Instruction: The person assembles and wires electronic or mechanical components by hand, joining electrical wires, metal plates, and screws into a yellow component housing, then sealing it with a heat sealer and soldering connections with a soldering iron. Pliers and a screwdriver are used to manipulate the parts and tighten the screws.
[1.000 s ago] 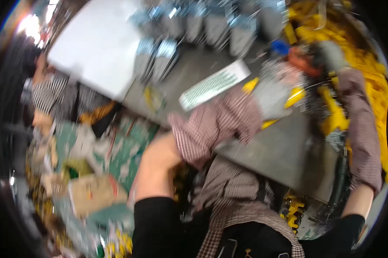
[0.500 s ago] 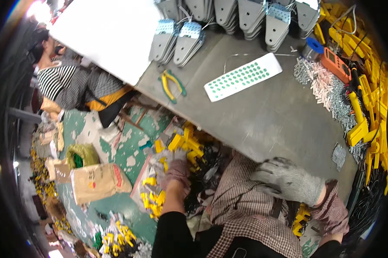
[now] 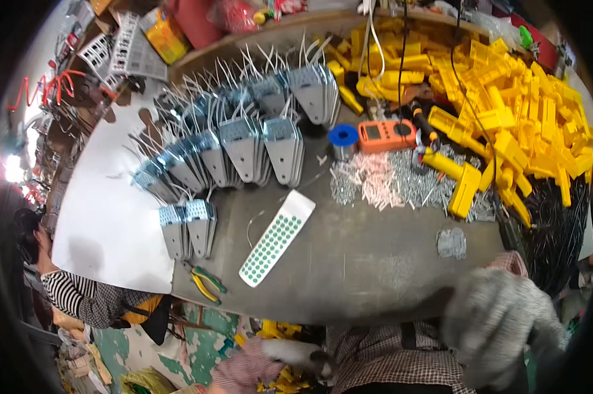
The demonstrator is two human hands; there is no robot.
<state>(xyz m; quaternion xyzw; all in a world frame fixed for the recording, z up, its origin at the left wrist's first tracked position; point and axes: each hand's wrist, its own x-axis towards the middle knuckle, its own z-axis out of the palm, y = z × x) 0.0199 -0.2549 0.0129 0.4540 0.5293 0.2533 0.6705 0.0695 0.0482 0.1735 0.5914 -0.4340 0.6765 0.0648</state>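
Below the grey table [image 3: 375, 262], the knit-gloved left hand [image 3: 296, 351] grips yellow plastic pieces [image 3: 283, 379].

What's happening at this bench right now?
A person in grey work gloves sits at a cluttered grey workbench. The right hand, blurred, is raised over the bench's near right edge, and no held thing can be made out. The left hand is down below the bench edge among yellow plastic parts. On the bench lie rows of grey metal pieces, a white strip with green dots, pliers and a heap of yellow housings.
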